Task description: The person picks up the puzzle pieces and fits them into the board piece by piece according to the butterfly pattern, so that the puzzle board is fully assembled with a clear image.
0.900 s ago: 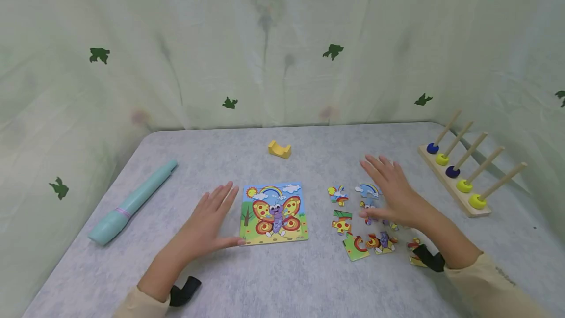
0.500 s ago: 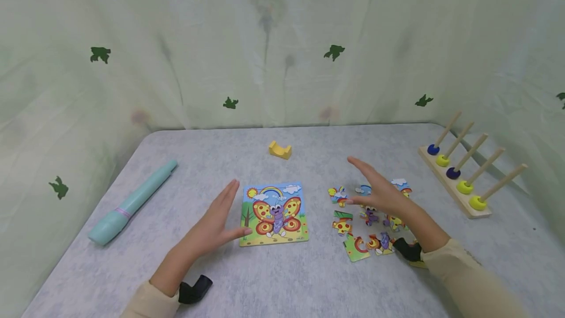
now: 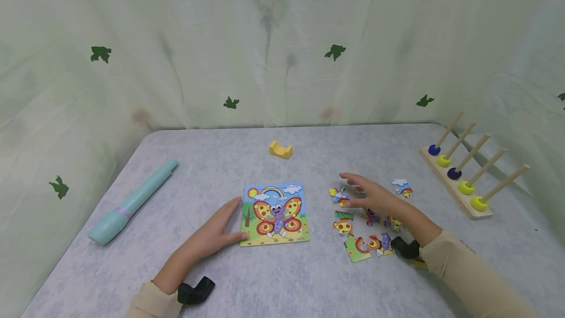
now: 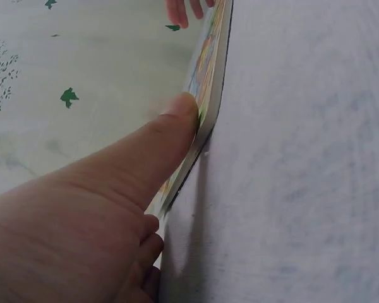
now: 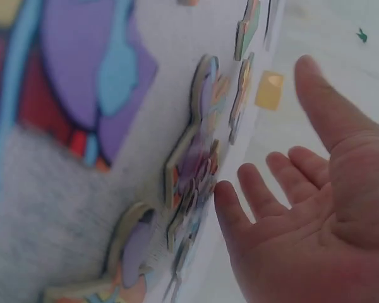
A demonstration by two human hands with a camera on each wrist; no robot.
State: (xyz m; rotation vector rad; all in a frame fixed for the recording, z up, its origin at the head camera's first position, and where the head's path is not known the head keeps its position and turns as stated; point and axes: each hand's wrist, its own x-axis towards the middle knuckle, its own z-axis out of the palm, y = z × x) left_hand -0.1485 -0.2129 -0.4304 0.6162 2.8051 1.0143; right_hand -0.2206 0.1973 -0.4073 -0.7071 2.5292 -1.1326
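Note:
A square butterfly picture board lies flat on the table, a little left of the middle. My left hand is at its left side, thumb on the lower left corner and fingers along the left edge; in the left wrist view the thumb touches the board's edge. Loose puzzle pieces lie spread out to the right. Over the upper left ones hovers my right hand, thumb and fingers apart, holding nothing. In the right wrist view the palm faces several pieces.
A teal closed umbrella-like object lies at the left. A yellow curved block sits behind the board. At the right stands a wooden base with pegs and blue and yellow beads. A patterned curtain hangs behind the table.
My right hand has moved left and down toward the upper left pieces, uncovering the cloud piece. My left hand has lowered against the board's left side.

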